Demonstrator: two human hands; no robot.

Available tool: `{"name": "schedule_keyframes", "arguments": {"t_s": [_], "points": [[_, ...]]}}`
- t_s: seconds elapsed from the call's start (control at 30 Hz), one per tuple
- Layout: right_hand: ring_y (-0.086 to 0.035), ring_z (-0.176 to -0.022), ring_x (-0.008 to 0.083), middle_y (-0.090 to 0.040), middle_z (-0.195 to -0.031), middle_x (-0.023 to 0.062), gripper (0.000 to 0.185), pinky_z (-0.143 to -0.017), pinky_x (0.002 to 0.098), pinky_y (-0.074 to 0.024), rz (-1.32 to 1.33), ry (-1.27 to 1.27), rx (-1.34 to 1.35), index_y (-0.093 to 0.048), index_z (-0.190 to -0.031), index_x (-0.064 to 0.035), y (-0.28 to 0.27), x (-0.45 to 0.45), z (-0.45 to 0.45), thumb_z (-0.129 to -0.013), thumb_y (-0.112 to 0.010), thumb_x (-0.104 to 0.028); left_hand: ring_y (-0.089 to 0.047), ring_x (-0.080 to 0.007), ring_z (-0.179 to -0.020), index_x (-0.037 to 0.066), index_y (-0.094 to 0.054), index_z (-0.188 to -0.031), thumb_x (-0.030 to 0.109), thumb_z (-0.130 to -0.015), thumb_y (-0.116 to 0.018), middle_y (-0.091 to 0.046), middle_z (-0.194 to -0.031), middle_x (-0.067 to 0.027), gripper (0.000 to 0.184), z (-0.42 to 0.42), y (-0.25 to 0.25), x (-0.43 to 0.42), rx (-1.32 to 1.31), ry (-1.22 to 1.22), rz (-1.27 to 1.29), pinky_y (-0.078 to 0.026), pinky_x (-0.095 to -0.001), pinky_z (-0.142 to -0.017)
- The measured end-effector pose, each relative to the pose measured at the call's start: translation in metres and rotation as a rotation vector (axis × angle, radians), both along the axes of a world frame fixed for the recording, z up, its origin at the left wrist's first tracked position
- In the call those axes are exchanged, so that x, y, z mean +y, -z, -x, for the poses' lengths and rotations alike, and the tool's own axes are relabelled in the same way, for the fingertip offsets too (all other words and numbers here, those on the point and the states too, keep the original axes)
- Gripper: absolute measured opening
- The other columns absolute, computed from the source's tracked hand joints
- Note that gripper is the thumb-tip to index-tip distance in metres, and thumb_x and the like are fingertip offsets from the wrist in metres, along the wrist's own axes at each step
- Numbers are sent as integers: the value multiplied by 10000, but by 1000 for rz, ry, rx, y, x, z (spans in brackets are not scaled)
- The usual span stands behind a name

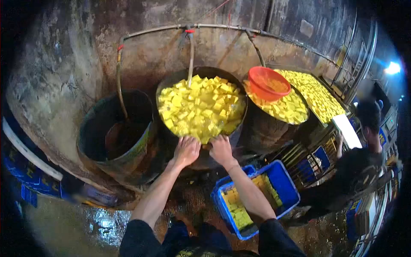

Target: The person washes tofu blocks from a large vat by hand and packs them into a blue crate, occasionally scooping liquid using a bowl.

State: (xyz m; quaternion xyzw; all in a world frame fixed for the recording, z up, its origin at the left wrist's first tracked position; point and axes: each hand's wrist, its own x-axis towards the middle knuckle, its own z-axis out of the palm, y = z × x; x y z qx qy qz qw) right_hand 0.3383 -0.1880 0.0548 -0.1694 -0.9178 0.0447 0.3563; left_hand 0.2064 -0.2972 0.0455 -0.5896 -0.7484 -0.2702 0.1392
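Both my hands are at the near rim of the middle vat (245,118), a large round dark drum full of liquid and yellow blocks (199,105). My left hand (187,150) has its fingers curled over the rim. Just beside it, my right hand (221,150) is closed on the same edge. Yellow blocks lie against the fingertips, which are partly hidden. Below my right forearm, a blue crate (280,180) on the wet floor holds rows of yellow blocks. A hose (191,60) hangs down into the vat.
To the left stands a dark drum (147,132) with a hose in it. On the right, a red basin (269,83) rests on another block-filled vat (306,113). Farther right are a tray of yellow blocks (310,92), a white board (346,130) and another person (355,171).
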Motion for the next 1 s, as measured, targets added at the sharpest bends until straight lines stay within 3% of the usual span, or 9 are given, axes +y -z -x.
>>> {"name": "schedule_keyframes", "arguments": {"t_s": [0.37, 0.47, 0.57, 0.63, 0.7, 0.73, 0.83, 0.9, 1.0], "points": [[-561, -854, 253, -620, -799, 71, 213, -781, 391, -380, 203, 43, -123, -642, -742, -80, -20, 15, 19, -758, -662, -291, -566, -356, -779, 24, -564, -759, 209, -900, -497, -598, -770, -155, 242, 42, -18, 22, -45, 175, 9, -418, -447, -684], [-558, -873, 257, -615, -794, 82, 219, -779, 402, -380, 197, 77, -231, -645, -741, -73, -30, 19, 24, -755, -663, -290, -603, -385, -670, -30, -563, -800, 225, -903, -519, -612, -718, -205, 278, 71, -34, 42, -411, 253, 236, -460, -431, -585], [-584, -818, 298, -619, -785, 114, 248, -738, 424, -421, 208, 50, -300, -662, -762, -68, -49, 29, 33, -781, -641, -315, -634, -329, -706, 14, -587, -948, 228, -845, -602, -644, -757, -162, 238, 122, -26, 75, -615, 309, 440, -487, -422, -665], [-602, -730, 362, -634, -784, 160, 277, -649, 456, -459, 527, 4, -489, -678, -786, -80, -56, 47, 42, -798, -624, -352, -627, -291, -831, 23, -546, -1072, 204, -793, -648, -637, -889, -146, 348, 153, -18, 102, -514, 335, 491, -496, -393, -761], [-599, -674, 408, -636, -783, 207, 266, -588, 486, -469, 399, 71, -549, -674, -857, -101, -53, 64, 61, -802, -620, -356, -578, -322, -969, 16, -499, -1124, 196, -767, -667, -561, -1057, -185, 433, 173, -14, 126, -371, 296, 588, -469, -418, -871], [-599, -673, 407, -633, -772, 213, 274, -606, 492, -476, 452, 156, -527, -663, -903, -109, -50, 74, 77, -803, -615, -359, -499, -388, -1083, -4, -416, -1264, 196, -766, -668, -426, -1263, -257, 593, 179, -4, 142, -473, 369, 721, -420, -494, -939], [-601, -737, 383, -618, -776, 198, 388, -670, 471, -500, 534, 274, -520, -587, -1107, -123, -38, 112, 123, -774, -642, -316, -438, -421, -1141, -26, -302, -1377, 215, -771, -672, -313, -1375, -287, 750, 170, -8, 160, -218, 275, 815, -381, -554, -959], [-582, -867, 370, -580, -944, 186, 513, -724, 445, -505, 271, 127, -418, -515, -1201, -152, -18, 131, 147, -728, -679, -268, -410, -392, -1176, -31, -217, -1423, 212, -775, -676, -219, -1437, -298, 830, 176, 20, 183, 122, 372, 913, -403, -479, -953], [-522, -1006, 373, -494, -1108, 180, 575, -768, 430, -499, 201, 168, -629, -462, -1233, -154, 6, 135, 174, -707, -686, -209, -500, -323, -1055, 32, -359, -1390, 207, -835, -580, -385, -1355, -257, 622, 176, 46, 198, 491, 239, 1100, -438, -387, -791]]}}
